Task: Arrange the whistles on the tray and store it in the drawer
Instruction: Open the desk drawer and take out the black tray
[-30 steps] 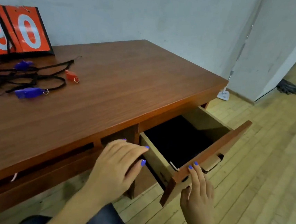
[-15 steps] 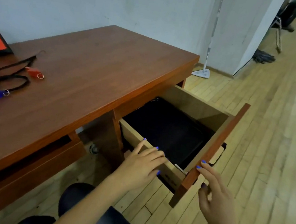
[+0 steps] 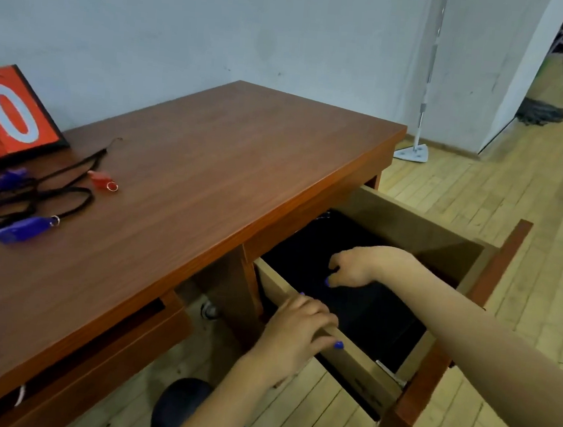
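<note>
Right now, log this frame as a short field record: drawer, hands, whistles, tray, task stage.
drawer: pulled open, black inside
left hand: fingers curled over the drawer's near side wall
right hand: reaching down into the drawer, fingers curled; what it touches cannot be told
whistles: on the desk, tangled in black lanyards, untouched
tray: not clearly told apart from the dark interior
task stage: no whistles arranged yet

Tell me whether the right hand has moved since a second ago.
Yes. The right hand has left the drawer front, where its fingertips rested, and reached over it into the open drawer, above the black interior.
</note>
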Available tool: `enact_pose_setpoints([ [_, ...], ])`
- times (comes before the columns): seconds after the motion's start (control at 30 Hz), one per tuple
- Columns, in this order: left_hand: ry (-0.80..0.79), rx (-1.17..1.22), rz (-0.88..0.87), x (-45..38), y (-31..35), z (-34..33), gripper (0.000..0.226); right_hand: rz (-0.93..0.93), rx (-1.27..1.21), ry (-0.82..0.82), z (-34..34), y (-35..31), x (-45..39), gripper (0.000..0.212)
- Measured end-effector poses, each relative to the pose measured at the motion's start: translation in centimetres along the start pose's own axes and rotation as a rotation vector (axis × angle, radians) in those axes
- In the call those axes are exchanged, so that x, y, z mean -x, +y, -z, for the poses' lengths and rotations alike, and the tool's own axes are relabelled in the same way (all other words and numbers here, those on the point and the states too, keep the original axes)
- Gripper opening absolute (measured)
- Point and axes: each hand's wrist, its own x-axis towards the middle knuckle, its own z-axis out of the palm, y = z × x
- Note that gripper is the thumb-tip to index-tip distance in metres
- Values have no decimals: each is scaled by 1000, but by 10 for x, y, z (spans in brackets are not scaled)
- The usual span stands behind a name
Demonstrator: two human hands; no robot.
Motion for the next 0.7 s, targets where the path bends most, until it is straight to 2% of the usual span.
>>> enact_pose_setpoints([
  [0.17, 42, 15, -52, 4, 11, -11, 45, 21, -29, -137, -12, -6, -54, 35],
  [0.3, 100, 47, -77, 7, 24, -28, 42, 16, -95, -180, -35, 1, -60, 38],
  [0.37, 112, 66, -92, 8, 33, -30, 42, 41, -187, -163, -50, 9, -61, 32],
  [0.47, 85, 109, -95, 10, 47, -32, 39, 69, -244, -86, -68, 21, -56, 40],
  [0.57, 100, 113, -118, 15, 53, -36, 37, 88, -162, -52, -83, 23, -50, 39],
  [0.7, 174, 238, -10, 25, 41, -22, 39, 161, -20, -18, -95, 6, -53, 28],
])
